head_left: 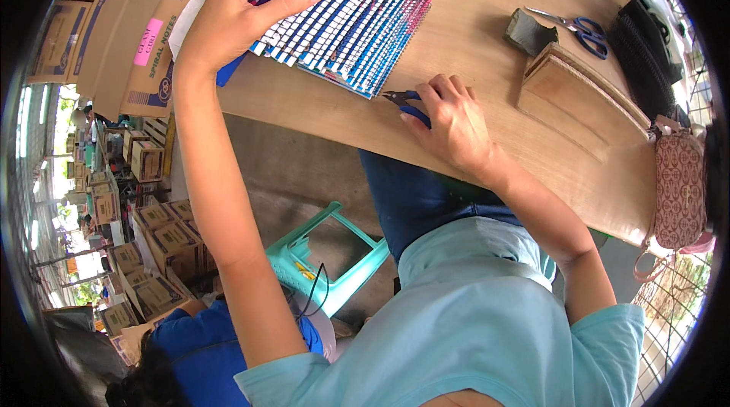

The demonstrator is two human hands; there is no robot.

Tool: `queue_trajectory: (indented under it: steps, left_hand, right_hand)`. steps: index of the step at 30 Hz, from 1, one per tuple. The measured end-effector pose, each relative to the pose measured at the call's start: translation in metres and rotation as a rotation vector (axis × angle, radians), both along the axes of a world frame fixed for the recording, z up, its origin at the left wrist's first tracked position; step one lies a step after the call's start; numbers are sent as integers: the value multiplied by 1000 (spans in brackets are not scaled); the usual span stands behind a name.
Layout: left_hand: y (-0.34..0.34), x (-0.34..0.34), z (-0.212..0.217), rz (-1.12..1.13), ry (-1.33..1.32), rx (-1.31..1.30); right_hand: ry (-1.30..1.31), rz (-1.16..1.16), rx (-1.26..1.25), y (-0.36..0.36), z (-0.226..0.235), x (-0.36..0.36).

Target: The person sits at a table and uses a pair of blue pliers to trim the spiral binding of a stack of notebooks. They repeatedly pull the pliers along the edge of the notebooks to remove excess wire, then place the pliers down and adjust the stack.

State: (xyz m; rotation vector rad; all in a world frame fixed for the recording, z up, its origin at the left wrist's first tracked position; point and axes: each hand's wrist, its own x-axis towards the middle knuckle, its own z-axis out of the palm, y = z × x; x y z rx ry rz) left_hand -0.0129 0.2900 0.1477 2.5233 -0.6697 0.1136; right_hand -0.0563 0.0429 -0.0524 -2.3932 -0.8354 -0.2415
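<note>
Far to your left, flattened cardboard boxes (114, 27) lean at the end of the wooden counter (487, 19), and more stacked cartons (163, 243) stand on the floor below. Your left hand (228, 15) lies spread on top of a fanned stack of spiral-bound notebooks (357, 15), fingers apart and pressing flat, thumb reaching across the wire bindings; it closes on nothing. The stack sits on the counter's near-left part, its lower corner pointing toward your other hand. Under the counter edge a turquoise plastic stool (327, 255) stands on the floor. Your right hand (452, 125) rests on the counter just right of the stack, its grip curled shut around the blue handles of small pliers (403, 101), whose dark tip points at the notebooks. Further right lie a raised wooden block (582, 99), a folded dark cloth (528, 30) and blue-handled scissors (582, 27). At the far right edge hangs a patterned pink purse (679, 190).
</note>
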Motion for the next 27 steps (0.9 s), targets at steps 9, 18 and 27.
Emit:
queue_trajectory:
  steps: [9, 18, 27]
  left_hand:
    - [-5, -5, 3, 58, 7, 24]
    - [-1, -7, -36, 433, -603, -755]
    - [110, -12, -208, 679, 291, -1390]
  right_hand:
    - [97, 332, -333, 21, 14, 48]
    - [126, 100, -193, -37, 13, 41]
    - [869, 0, 902, -8, 19, 2]
